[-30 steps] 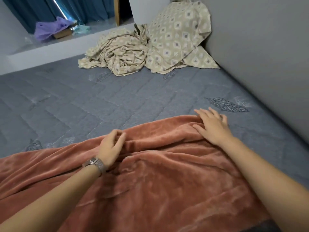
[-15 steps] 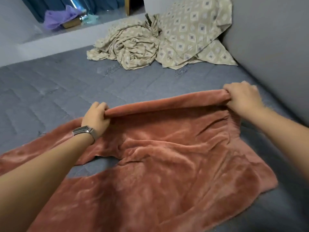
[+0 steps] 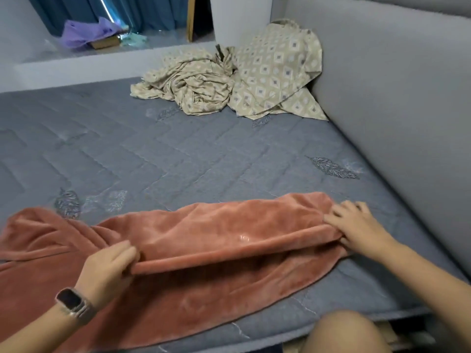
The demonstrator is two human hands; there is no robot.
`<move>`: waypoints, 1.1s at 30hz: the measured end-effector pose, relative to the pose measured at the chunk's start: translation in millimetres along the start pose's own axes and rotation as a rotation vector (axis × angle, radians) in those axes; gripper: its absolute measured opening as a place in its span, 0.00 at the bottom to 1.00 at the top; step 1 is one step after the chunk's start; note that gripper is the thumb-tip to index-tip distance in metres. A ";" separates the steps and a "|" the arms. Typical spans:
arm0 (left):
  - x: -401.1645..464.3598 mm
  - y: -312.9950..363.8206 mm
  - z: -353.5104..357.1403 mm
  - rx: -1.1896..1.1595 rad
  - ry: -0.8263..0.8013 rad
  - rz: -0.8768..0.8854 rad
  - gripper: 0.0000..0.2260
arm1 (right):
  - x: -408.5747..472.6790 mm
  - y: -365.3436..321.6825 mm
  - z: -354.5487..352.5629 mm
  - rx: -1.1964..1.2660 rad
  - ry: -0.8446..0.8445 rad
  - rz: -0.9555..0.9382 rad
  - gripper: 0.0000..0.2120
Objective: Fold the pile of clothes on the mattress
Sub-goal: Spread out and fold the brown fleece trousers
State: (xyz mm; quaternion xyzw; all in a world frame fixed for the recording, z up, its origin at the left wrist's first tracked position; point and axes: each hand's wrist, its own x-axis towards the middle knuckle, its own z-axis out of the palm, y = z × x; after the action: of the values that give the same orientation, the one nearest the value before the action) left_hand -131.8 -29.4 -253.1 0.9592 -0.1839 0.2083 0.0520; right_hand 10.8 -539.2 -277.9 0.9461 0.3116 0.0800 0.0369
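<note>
A rust-coloured fleece cloth (image 3: 216,225) lies across the near part of the grey quilted mattress (image 3: 178,159), its far edge doubled back towards me into a long fold. My left hand (image 3: 107,268), with a watch on the wrist, grips the left end of that folded edge. At the right end my right hand (image 3: 356,225) pinches the same edge, fingers curled over it. A crumpled beige patterned sheet (image 3: 193,82) and a matching pillow (image 3: 275,64) lie in the far corner.
A grey padded wall (image 3: 395,98) runs along the mattress's right side. A white ledge (image 3: 76,64) at the far end carries a purple cloth (image 3: 84,31) and a box. My bare knee (image 3: 349,332) shows past the mattress's near edge.
Both hands took hold of the cloth's far edge, lifted it and brought it back towards me, folding the cloth over itself. The camera view tilted down and nearer.
</note>
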 end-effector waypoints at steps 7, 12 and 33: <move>-60.9 35.2 22.2 0.055 -0.373 0.081 0.10 | 4.5 -92.4 -24.3 -0.084 -0.275 0.295 0.20; -76.3 38.2 23.1 0.100 -0.310 -0.242 0.18 | 6.5 -155.1 -27.3 0.041 -0.273 0.083 0.26; -141.3 -36.7 -12.5 -0.189 -0.036 -0.783 0.13 | 30.4 -382.6 -36.5 0.340 -0.311 -0.039 0.32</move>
State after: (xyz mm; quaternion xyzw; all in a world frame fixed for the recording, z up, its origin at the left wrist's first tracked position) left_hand -242.3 53.6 -301.7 0.9512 0.1762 0.1381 0.2123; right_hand -194.8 -213.2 -283.9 0.9335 0.3293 -0.1212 -0.0740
